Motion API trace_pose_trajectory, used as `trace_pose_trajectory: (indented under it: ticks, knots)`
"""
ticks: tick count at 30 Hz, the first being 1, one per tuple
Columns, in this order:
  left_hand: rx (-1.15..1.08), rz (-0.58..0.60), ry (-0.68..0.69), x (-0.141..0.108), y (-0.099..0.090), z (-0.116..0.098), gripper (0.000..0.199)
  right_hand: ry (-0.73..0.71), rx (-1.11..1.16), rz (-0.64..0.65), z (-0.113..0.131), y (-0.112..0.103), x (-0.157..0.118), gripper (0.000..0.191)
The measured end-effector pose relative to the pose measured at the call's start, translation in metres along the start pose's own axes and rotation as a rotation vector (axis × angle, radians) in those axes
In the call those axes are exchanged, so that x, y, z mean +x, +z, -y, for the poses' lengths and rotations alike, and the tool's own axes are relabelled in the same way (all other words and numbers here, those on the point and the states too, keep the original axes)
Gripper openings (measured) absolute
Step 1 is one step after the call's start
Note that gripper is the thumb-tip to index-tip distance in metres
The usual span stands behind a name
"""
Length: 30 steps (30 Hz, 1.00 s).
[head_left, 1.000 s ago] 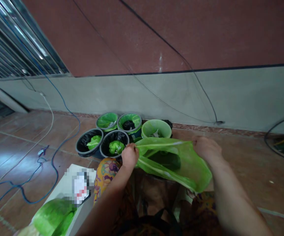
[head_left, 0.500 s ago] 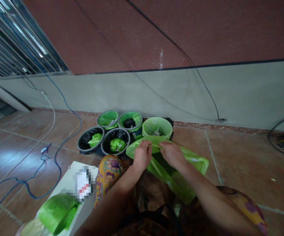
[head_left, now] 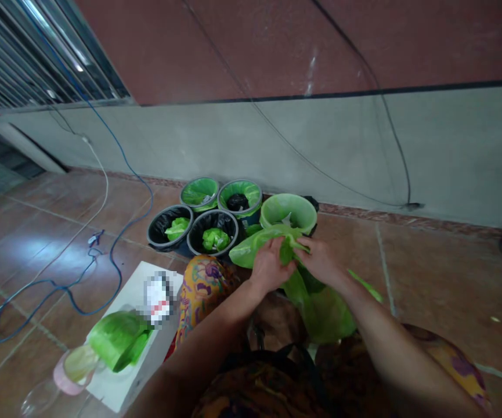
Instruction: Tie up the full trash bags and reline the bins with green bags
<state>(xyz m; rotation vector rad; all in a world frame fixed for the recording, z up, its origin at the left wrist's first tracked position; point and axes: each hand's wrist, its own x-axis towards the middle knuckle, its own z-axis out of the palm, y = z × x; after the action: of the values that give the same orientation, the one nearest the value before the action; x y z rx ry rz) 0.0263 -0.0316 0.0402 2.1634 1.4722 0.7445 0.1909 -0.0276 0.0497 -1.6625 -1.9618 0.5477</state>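
Both hands hold a translucent green plastic bag in front of my knees. My left hand has its fingers closed on the bag's upper edge. My right hand pinches the gathered rim just beside it, so the plastic bunches between the two. One part of the bag spreads out to the left of my hands, and the rest hangs down below them. Right behind my hands stands a light green bucket with some pale scraps inside.
Bins with black liners and bins with green liners stand by the wall. On my left, a white box-like stand carries a green plastic roll and a blurred-out item. A pink-rimmed clear container and blue cable are nearby.
My hands have bunched the bag's edge, which was stretched between them before. The right side of the bag has drawn in and sags lower. The camera view has shifted slightly.
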Motion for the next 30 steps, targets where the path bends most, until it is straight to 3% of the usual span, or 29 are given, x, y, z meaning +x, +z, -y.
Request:
trace_pose_trajectory:
  ticks: [3, 6, 11, 15, 16, 20, 26, 30]
  knots:
    - [0.116, -0.019, -0.14, 0.006, 0.003, 0.006, 0.032, 0.028, 0.09, -0.08, -0.006, -0.007, 0.003, 0.028]
    - [0.191, -0.008, -0.185, 0.007, 0.0, 0.019, 0.022, 0.129, 0.081, -0.119, -0.018, -0.021, 0.006, 0.031]
    - [0.203, -0.046, -0.191, 0.005, 0.001, 0.023, 0.022, 0.21, -0.181, 0.045, -0.019, -0.027, 0.004, 0.03]
    - [0.181, 0.014, -0.059, 0.011, 0.007, 0.012, 0.025, 0.062, -0.263, 0.088, -0.003, -0.016, -0.001, 0.075]
    - [0.185, 0.027, -0.021, 0.013, 0.008, 0.008, 0.027, 0.005, -0.266, 0.083, 0.002, -0.013, -0.002, 0.076]
    - [0.227, 0.057, 0.06, 0.016, 0.011, 0.002, 0.029, -0.045, -0.265, 0.127, 0.007, -0.005, 0.0, 0.035]
    - [0.326, 0.159, -0.07, 0.0, 0.009, 0.023, 0.029, 0.117, -0.305, -0.03, -0.014, -0.024, 0.002, 0.034]
    - [0.055, 0.405, -0.185, -0.004, 0.005, 0.054, 0.025, 0.211, -0.375, -0.082, -0.022, -0.036, -0.002, 0.036]
